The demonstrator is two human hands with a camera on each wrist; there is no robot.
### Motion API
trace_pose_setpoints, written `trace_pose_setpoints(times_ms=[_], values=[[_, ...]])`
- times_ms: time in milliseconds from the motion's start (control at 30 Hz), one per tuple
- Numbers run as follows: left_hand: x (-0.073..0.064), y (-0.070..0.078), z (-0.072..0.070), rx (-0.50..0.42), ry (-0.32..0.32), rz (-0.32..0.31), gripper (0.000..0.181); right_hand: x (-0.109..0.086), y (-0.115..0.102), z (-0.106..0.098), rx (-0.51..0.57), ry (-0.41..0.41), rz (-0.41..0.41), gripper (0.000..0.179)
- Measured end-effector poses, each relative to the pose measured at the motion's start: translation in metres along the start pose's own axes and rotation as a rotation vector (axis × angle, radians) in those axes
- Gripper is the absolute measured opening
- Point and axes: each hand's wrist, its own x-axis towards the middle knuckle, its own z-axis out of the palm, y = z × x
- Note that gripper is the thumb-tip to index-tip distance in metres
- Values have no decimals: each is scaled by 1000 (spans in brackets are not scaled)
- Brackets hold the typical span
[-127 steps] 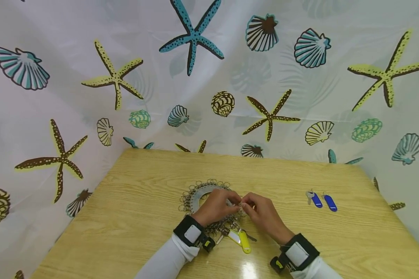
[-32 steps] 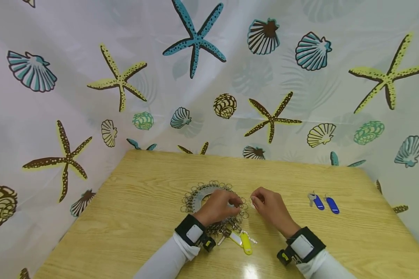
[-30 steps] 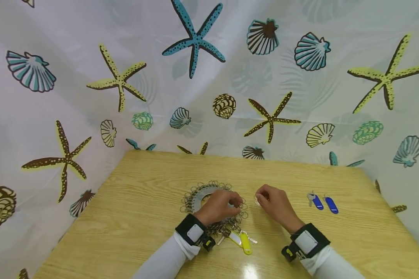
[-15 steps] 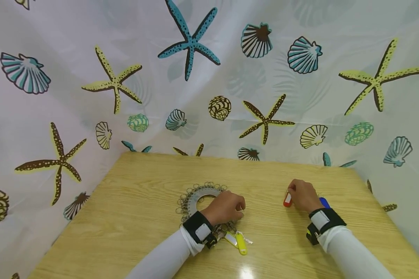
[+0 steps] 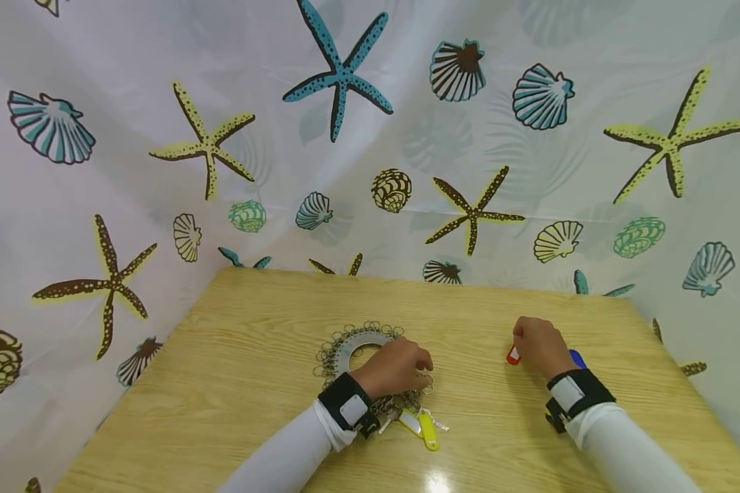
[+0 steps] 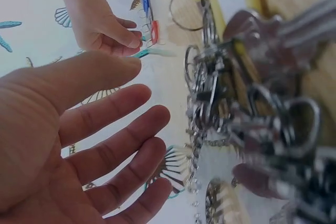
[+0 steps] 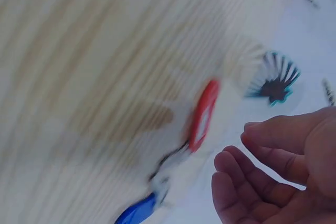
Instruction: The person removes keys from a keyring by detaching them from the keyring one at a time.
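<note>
My left hand (image 5: 397, 368) hovers over a flat metal ring (image 5: 344, 349) fringed with many small split rings. In the left wrist view its fingers are spread and relaxed, holding nothing. Just below it, two yellow key tags (image 5: 428, 431) and a key (image 5: 387, 421) lie at the ring's near edge. My right hand (image 5: 541, 344) is farther right, over a red key tag (image 5: 514, 355) on the table. In the right wrist view, the red tag lies apart from the loosely bent fingertips, and nothing sits between them.
A blue key tag (image 5: 576, 358) lies beyond the right hand, partly hidden by it. In the right wrist view another blue tag end (image 7: 137, 211) and a blurred key are near the red one. A patterned curtain (image 5: 259, 103) stands behind the wooden table (image 5: 234, 383).
From beside the metal ring, my right hand has moved right, carrying the red key tag, and has let it go beside the blue tags. My left hand has stayed over the ring.
</note>
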Motion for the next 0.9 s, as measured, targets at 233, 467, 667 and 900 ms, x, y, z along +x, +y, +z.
trace_pose_setpoints(times_ms=[233,467,667,900], values=[[-21,-10,-11,11,-16,26,18,-16,-58,18,75,-11,-127,2],[-37,-20,-13,99,-50,-29,19,-38,-104,39,211,-209,-201,16],[-46,-25,-16,129,-127,-82,23,-48,-124,46,251,-370,-289,24],[-48,-25,-15,113,-159,-77,20,-48,-130,51,245,-352,-369,16]])
